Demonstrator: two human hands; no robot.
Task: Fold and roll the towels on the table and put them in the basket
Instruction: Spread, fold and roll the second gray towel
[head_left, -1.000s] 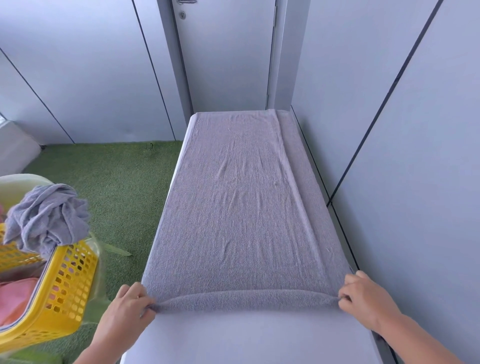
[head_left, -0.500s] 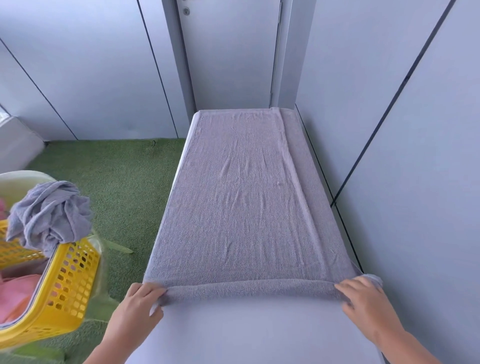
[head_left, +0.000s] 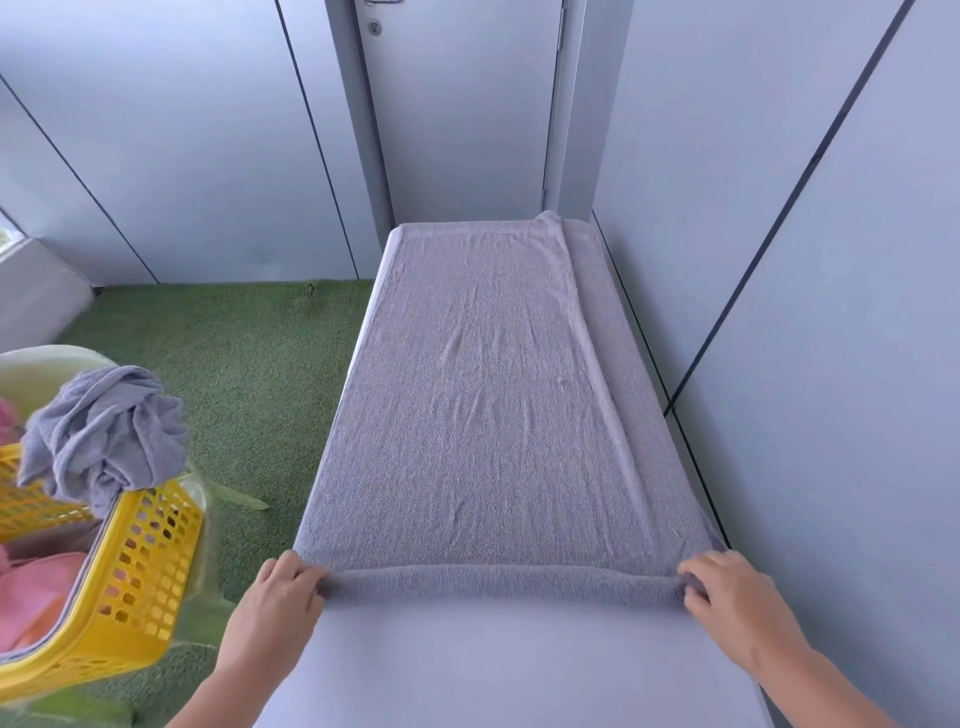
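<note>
A grey towel (head_left: 483, 415) lies flat along the narrow white table (head_left: 493, 665), folded lengthwise with a fold line down its right side. Its near end is turned into a low roll (head_left: 498, 582) across the table's width. My left hand (head_left: 280, 597) grips the roll's left end, fingers curled over it. My right hand (head_left: 727, 592) grips the right end the same way. A yellow perforated basket (head_left: 140, 571) stands at the left on the floor, with a crumpled grey towel (head_left: 104, 431) draped on its rim and pink cloth inside.
Grey wall panels run close along the table's right side and a door stands behind its far end. Green artificial turf (head_left: 234, 364) covers the floor left of the table. A pale green container (head_left: 47, 364) sits behind the basket.
The near edge of the towel has been turned over into a slightly thicker roll. Both hands stayed at its ends, shifting their grip slightly.
</note>
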